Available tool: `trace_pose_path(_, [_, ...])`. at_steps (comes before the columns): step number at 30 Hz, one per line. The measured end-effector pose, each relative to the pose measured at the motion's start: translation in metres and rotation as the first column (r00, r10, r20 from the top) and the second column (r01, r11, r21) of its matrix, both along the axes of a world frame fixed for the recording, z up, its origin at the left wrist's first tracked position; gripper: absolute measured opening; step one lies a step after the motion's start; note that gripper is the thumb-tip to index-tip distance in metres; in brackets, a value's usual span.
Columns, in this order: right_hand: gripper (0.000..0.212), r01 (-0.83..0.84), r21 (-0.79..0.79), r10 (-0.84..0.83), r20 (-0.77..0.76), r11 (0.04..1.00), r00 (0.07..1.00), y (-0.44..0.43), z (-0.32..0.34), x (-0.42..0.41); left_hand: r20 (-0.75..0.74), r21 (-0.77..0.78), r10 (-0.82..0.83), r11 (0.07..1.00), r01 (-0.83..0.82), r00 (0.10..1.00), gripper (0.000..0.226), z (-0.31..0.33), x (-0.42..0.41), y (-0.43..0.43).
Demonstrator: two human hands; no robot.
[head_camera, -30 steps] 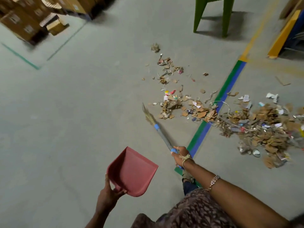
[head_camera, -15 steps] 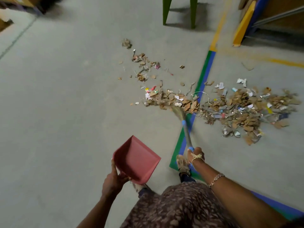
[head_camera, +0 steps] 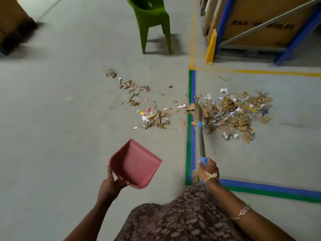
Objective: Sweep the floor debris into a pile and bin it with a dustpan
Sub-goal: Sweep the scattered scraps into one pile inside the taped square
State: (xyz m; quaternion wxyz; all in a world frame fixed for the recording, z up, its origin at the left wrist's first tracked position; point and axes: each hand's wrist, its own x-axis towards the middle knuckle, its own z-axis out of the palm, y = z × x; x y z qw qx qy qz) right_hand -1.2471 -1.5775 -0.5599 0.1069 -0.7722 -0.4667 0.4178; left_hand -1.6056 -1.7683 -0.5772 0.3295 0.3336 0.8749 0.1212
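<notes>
Low on the right, our right grip (head_camera: 208,169) is clenched around the blue end of the broom (head_camera: 201,141), with the arm stretched forward. The bristles touch the near edge of the big debris pile (head_camera: 239,115), just beside the green and blue floor tape (head_camera: 191,145). Our left grip (head_camera: 111,185) grasps the rear rim of the red dustpan (head_camera: 137,164), which is tilted. Scattered debris (head_camera: 152,117) lies left of the tape. We see open grey floor (head_camera: 60,119) at left. A green chair (head_camera: 152,23) beyond is cut off at the top.
</notes>
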Motion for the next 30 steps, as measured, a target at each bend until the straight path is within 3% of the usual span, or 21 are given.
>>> trace_pose_path(6, [0.05, -0.255, 0.051, 0.252, 0.061, 0.966, 0.966, -0.019, 0.015, -0.06, 0.061, 0.006, 0.119, 0.993, -0.119, 0.991, 0.129, -0.008, -0.069, -0.019])
trace_pose_path(12, [0.054, -0.417, -0.038, 0.412, -0.104, 0.908, 0.905, 0.01, -0.008, -0.148, 0.032, -0.028, 0.139, 0.99, -0.138, 0.99, 0.126, -0.002, -0.118, -0.024])
trace_pose_path(15, [0.045, -0.442, -0.121, 0.42, -0.173, 0.889, 0.891, 0.032, -0.034, -0.191, 0.047, -0.085, 0.234, 0.97, -0.229, 0.971, 0.129, -0.003, -0.144, -0.027])
trace_pose_path(17, [0.026, -0.453, -0.159, 0.415, -0.221, 0.877, 0.882, 0.043, -0.044, -0.22, 0.031, -0.083, 0.239, 0.968, -0.236, 0.971, 0.13, 0.001, -0.16, -0.026])
trace_pose_path(19, [0.008, -0.441, -0.195, 0.383, -0.276, 0.876, 0.882, 0.051, -0.05, -0.25, 0.02, -0.098, 0.245, 0.965, -0.242, 0.969, 0.13, 0.003, -0.179, -0.019])
trace_pose_path(22, [0.024, -0.337, -0.287, 0.256, -0.285, 0.897, 0.924, 0.058, -0.067, -0.28, 0.024, -0.108, 0.273, 0.957, -0.269, 0.962, 0.13, 0.006, -0.199, -0.008])
trace_pose_path(26, [0.016, -0.124, -0.335, 0.025, -0.286, 0.934, 0.958, 0.067, -0.117, -0.278, 0.049, -0.092, 0.241, 0.967, -0.236, 0.969, 0.127, 0.009, -0.216, 0.02])
trace_pose_path(30, [0.018, 0.092, -0.295, -0.168, -0.244, 0.951, 0.955, 0.077, -0.116, -0.252, 0.057, -0.117, 0.173, 0.979, -0.165, 0.983, 0.131, -0.002, -0.239, 0.051])
